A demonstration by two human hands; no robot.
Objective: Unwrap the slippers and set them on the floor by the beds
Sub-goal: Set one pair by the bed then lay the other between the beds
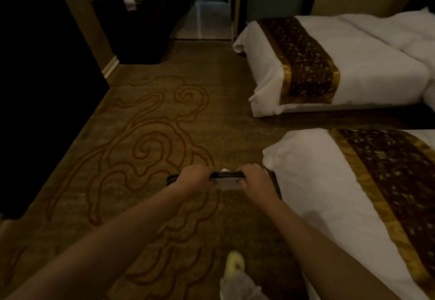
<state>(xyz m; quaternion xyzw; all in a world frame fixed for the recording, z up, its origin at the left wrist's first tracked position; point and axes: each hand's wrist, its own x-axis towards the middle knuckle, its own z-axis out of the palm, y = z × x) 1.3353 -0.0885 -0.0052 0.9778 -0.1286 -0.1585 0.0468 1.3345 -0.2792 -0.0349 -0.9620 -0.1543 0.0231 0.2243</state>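
A flat pack of slippers (227,177), dark on its upper edge with a white band below, is held level in front of me above the carpet. My left hand (195,178) grips its left part and my right hand (255,182) grips its right part, fingers curled over the top edge. The pack's far ends stick out past both hands. The near bed (329,193) lies just right of my right hand. The far bed (367,64) stands behind it.
Patterned brown carpet (146,139) spreads left and ahead. Dark furniture (35,87) lines the left wall. A tiled hallway (207,21) opens at the back. A narrow floor gap (329,120) separates the beds. My foot in a light shoe (234,264) shows at the bottom.
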